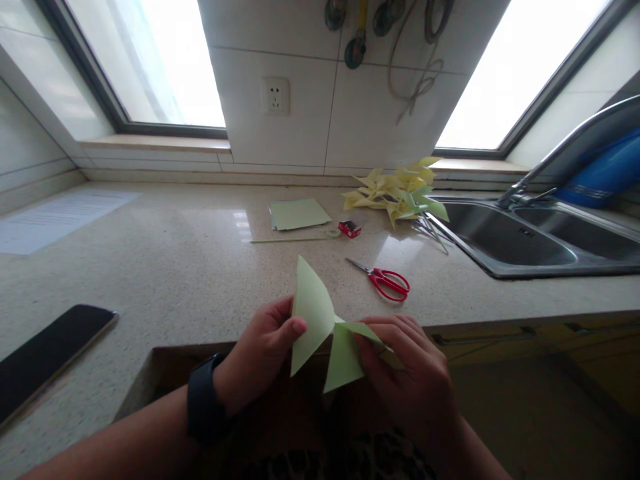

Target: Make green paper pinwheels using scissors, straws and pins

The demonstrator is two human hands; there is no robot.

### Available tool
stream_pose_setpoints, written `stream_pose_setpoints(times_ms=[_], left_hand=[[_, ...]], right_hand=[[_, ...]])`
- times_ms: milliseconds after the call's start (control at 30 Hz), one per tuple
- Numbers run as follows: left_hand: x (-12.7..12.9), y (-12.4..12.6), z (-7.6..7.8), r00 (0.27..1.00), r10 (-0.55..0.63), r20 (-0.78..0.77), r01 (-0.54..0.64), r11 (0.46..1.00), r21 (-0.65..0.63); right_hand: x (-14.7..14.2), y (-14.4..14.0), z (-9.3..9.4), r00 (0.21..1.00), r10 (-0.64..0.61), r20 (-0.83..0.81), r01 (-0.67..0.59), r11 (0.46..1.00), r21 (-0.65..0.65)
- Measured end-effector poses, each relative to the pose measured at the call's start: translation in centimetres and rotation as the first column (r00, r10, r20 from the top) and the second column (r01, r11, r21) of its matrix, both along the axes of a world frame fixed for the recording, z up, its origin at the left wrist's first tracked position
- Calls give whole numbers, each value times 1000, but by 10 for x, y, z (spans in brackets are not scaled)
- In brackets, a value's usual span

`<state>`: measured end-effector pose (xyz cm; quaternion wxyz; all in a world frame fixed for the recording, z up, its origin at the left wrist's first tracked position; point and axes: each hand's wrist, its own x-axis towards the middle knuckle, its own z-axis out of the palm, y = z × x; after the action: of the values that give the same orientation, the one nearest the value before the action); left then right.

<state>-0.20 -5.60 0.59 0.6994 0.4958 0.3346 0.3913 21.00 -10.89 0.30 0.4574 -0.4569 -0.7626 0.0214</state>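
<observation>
Both hands hold a light green piece of cut paper [314, 310], shaped like a part-folded pinwheel, in front of the counter's edge. My left hand [263, 350], with a dark watch on its wrist, pinches the tall left blade between thumb and fingers. At the right side, my right hand [407, 363] grips a folded blade; part of the paper is hidden behind its fingers. Beyond the hands lie red-handled scissors [387, 281], their blades pointing to the upper left. Further back are a stack of green paper sheets [300, 215] and a small red box [349, 229].
Several yellow and green pinwheels [395, 190] are heaped by the steel sink [520, 233]. A thin stick [290, 239] and a tape roll [333, 233] lie near the sheets. At left are a white printed sheet [60, 217] and a black flat object [55, 353].
</observation>
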Motion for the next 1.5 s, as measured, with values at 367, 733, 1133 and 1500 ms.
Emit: stream_pose_setpoints(times_ms=[367, 733, 1133, 1500], left_hand=[[1, -2, -9, 999, -2, 48, 6, 995, -96], [-4, -1, -7, 990, -137, 29, 135, 989, 59], [2, 1, -3, 995, -28, -92, 24, 998, -52], [2, 2, -4, 997, 9, -74, -18, 993, -117]], right_hand=[[0, 1, -9, 995, -3, 97, -13, 987, 160], [-10, 1, -22, 990, -122, -65, 124, 992, 26], [-17, -9, -30, 892, -269, -363, 157, 938, -310], [-20, -5, -28, 689, -274, -671, 8, 929, -370]])
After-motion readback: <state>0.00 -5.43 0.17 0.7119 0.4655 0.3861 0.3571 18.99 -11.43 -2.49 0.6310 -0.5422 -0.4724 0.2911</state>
